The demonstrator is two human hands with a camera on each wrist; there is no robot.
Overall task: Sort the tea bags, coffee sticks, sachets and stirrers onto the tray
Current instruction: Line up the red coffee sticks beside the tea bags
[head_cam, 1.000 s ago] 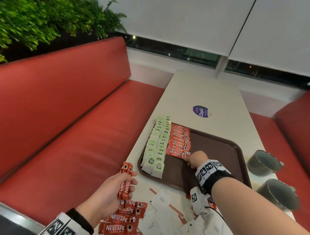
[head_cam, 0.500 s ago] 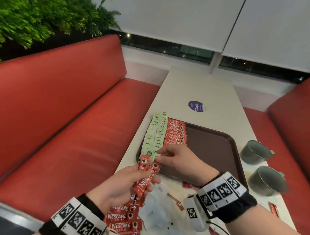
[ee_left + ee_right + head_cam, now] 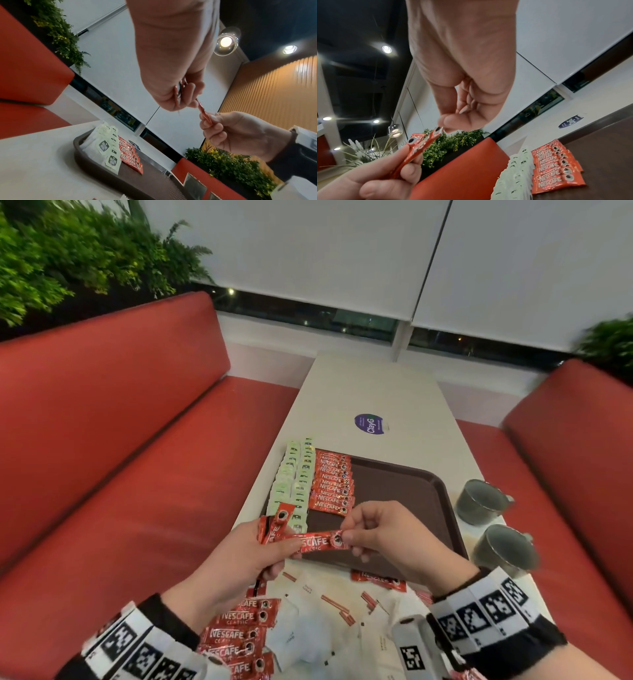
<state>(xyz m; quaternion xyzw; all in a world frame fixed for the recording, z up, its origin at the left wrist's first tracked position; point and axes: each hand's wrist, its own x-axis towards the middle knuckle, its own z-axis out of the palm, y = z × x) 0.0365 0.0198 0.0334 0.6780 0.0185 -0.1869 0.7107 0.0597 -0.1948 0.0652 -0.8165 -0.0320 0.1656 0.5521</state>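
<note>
My left hand (image 3: pixel 270 546) grips a few red coffee sticks (image 3: pixel 274 525) above the near-left corner of the brown tray (image 3: pixel 404 484). My right hand (image 3: pixel 346 537) pinches the end of one coffee stick (image 3: pixel 315 543) that the left hand's fingers still hold at the other end. In the right wrist view the thumb and forefinger pinch that stick (image 3: pixel 426 143); the left wrist view shows the stick (image 3: pixel 203 112) edge-on between both hands. On the tray lie columns of green tea bags (image 3: pixel 294 484) and a column of coffee sticks (image 3: pixel 334 486).
Loose coffee sticks (image 3: pixel 236 635) and white sachets (image 3: pixel 308 611) are scattered on the table in front of the tray. Two grey mugs (image 3: pixel 479 505) (image 3: pixel 503 549) stand right of the tray. A purple sticker (image 3: pixel 370 424) lies beyond it. Red benches flank the table.
My right hand left the coffee column on the tray, came back to my left hand and pinched one stick from the bundle. The stick now lies level between both hands.
</note>
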